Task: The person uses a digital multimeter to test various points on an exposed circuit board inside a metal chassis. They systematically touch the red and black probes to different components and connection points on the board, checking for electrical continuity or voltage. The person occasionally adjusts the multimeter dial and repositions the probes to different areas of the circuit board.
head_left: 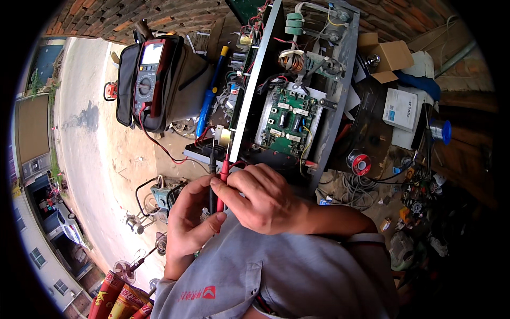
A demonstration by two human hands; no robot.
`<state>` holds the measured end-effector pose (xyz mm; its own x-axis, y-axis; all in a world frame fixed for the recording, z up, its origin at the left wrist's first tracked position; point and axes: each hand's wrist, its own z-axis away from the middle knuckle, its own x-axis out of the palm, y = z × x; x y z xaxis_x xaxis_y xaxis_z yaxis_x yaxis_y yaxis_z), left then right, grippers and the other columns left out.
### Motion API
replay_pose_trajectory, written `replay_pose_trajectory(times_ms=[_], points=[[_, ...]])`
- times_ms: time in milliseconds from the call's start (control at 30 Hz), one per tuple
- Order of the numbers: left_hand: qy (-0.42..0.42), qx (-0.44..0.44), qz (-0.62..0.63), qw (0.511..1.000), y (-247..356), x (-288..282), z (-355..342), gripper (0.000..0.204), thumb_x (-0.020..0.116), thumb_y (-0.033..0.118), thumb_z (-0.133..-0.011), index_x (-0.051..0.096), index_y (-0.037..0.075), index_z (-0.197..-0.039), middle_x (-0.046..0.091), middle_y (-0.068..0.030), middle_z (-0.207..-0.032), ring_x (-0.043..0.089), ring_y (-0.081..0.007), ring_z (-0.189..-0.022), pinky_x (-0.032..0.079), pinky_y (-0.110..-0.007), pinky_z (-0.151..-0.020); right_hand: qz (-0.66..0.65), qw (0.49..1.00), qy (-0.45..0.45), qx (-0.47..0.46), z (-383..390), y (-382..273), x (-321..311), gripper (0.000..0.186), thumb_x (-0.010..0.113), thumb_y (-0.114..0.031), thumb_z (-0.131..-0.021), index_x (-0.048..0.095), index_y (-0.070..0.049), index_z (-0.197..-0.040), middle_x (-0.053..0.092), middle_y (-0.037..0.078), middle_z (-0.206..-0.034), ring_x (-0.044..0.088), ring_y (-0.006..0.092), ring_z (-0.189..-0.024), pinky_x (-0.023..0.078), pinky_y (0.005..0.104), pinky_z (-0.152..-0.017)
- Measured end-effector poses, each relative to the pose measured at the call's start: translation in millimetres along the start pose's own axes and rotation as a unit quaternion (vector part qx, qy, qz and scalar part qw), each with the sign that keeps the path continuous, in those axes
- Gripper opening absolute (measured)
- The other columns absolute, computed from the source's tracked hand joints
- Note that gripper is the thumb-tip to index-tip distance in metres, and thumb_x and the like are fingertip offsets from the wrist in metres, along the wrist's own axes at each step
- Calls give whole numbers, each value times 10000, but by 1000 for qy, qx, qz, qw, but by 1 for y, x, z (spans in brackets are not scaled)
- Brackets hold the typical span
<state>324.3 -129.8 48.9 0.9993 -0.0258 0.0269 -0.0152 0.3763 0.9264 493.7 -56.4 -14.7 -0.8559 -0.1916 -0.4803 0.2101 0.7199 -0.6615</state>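
Observation:
My left hand (187, 215) closes its fingers around a black test probe (213, 161), its tip pointing away from me. Close beside it, my right hand (265, 199) pinches a red test probe (224, 170). Both probes stand nearly side by side, near the front end of an opened metal chassis (247, 101). Inside the chassis sits a green circuit board (289, 123) with white and black parts. A red-and-grey multimeter (146, 80) rests in a black case at the left, and a red lead (159, 144) runs from it toward the probes.
A blue soldering tool with a yellow end (207, 103) lies left of the chassis. On the right are a cardboard box (390, 56), a white box (401, 109), a solder spool (360, 164) and coiled cable (361, 189). A brick wall (133, 18) borders the far side.

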Motion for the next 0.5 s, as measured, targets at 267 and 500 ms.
replay_pose_trajectory(times_ms=[267, 500], points=[[58, -170, -174, 968, 36, 15, 14, 518, 607, 7, -893, 443, -38, -1383, 646, -89, -1116, 594, -167, -711, 510, -304, -652, -23, 999, -23, -2, 2, -1, -6, 190, 594, -155, -760, 622, -4, -872, 579, 129, -1059, 575, 249, -899, 440, 411, -837], [18, -110, -285, 952, 19, 0, 17, 394, 689, 186, -914, 534, -29, -1205, 648, -40, -963, 587, -129, -764, 483, -278, -673, -39, 997, -58, -39, -7, -3, -2, 220, 580, -184, -818, 628, -37, -974, 599, 131, -1124, 578, 255, -1052, 380, 462, -957]])
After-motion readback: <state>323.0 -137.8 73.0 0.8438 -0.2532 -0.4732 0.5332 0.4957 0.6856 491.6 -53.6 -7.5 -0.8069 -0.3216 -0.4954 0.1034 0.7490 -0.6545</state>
